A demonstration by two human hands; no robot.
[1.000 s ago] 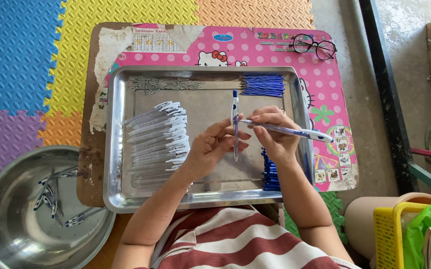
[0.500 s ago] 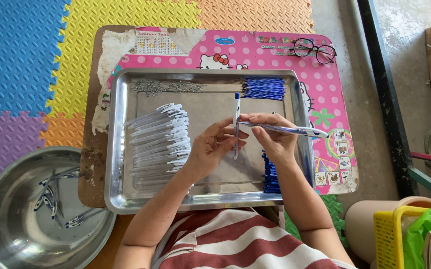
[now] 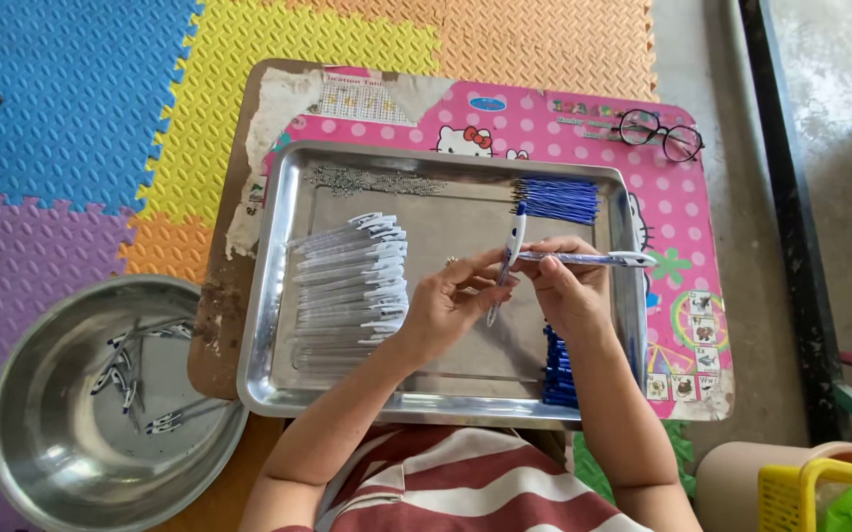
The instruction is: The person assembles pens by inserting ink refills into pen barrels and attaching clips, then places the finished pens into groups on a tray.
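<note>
Head view: over our steel tray, our left hand pinches an upright white pen, our right hand grips a second, level pen crossing it. Since a moment ago, the upright pen has shifted only slightly. Both pens are white, slim, with blue tips. White barrels lie just left

Daylight falls on interlocking foam floor mats in blue, yellow, orange and purple. Bare concrete floor runs along their right edge, crossed by a dark metal rail.
</note>
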